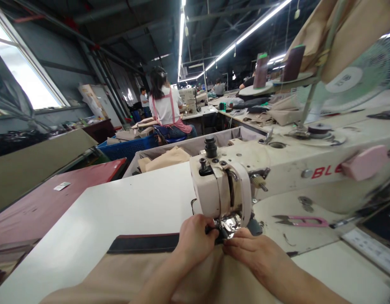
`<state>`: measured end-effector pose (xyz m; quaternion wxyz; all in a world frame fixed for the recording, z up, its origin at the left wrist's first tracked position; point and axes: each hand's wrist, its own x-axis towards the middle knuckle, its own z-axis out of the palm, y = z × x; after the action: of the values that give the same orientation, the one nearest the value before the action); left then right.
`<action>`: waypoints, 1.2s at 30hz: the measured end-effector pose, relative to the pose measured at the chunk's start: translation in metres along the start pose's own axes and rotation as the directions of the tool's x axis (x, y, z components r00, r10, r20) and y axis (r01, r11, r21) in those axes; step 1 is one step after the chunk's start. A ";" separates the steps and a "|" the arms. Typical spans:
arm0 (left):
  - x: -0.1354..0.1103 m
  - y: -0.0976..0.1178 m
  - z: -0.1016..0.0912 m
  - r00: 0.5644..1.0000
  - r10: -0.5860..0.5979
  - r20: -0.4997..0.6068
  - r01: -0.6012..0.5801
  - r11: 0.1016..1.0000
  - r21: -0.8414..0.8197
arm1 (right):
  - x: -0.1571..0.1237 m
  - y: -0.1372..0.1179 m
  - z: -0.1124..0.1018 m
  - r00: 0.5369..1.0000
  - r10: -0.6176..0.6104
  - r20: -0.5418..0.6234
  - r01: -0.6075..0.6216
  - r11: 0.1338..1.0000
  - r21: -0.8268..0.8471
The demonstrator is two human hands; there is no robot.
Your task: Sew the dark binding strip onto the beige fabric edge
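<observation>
Tan fabric (137, 274) with a dark band (144, 243) along its far edge lies under the head of a white sewing machine (210, 190). My left hand (196, 236) is closed in a pinch on the dark band, just left of the metal presser foot (229, 223). On the other side, my right hand (258, 251) rests on the tan fabric with its fingers stretched toward the foot, close to my left fingertips. The needle point and the stitching spot are hidden by my fingers and the foot.
Pink-handled thread snips (302, 221) lie on the machine bed at right. Behind the white tabletop (144, 198) stands a grey-lined bin (134, 164) with tan pieces. Thread cones (261, 71) stand above the machine. A seated person (166, 105) works farther back beside a blue crate (128, 147).
</observation>
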<state>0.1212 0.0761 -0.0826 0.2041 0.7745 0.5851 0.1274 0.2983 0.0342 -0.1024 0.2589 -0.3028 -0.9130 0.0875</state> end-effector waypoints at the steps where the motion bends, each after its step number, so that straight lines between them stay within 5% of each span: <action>1: 0.001 -0.001 0.001 1.000 -0.006 -0.008 0.006 1.000 -0.002 | 0.001 0.000 0.000 1.000 0.003 -0.011 -0.003 1.000 -0.006; 17: 0.006 -0.003 -0.001 1.000 0.000 -0.012 0.000 0.999 0.039 | 0.005 -0.002 -0.003 0.996 0.059 -0.064 -0.055 0.996 0.069; 22: -0.049 -0.013 -0.012 0.966 0.167 -0.196 -0.120 0.965 0.233 | -0.006 -0.009 -0.013 0.975 0.211 -0.069 -0.204 0.973 0.105; 24: -0.084 -0.033 -0.007 0.921 0.299 -0.250 -0.188 0.903 0.387 | -0.023 -0.019 -0.015 0.909 0.416 0.003 -0.396 0.862 0.317; 27: -0.119 -0.068 -0.002 0.953 0.214 -0.214 -0.081 0.863 0.499 | -0.048 -0.039 -0.010 0.683 0.644 0.346 -0.649 0.316 0.692; 29: -0.120 -0.085 -0.007 0.977 0.188 -0.101 -0.110 0.850 0.514 | -0.055 -0.053 -0.002 0.600 0.656 0.459 -0.647 0.060 0.760; 33: -0.095 -0.096 -0.032 0.966 0.234 0.105 -0.256 0.851 0.458 | -0.047 -0.071 0.004 0.576 0.677 0.457 -0.592 -0.040 0.805; 36: -0.087 -0.085 -0.042 0.968 0.230 0.099 -0.249 0.855 0.454 | -0.039 -0.074 0.002 0.579 0.664 0.473 -0.589 -0.060 0.806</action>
<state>0.0052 0.0192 -0.0813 0.0082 0.8698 0.4932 -0.0073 0.2864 -0.0480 -0.0966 0.3389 -0.4815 -0.4284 0.6854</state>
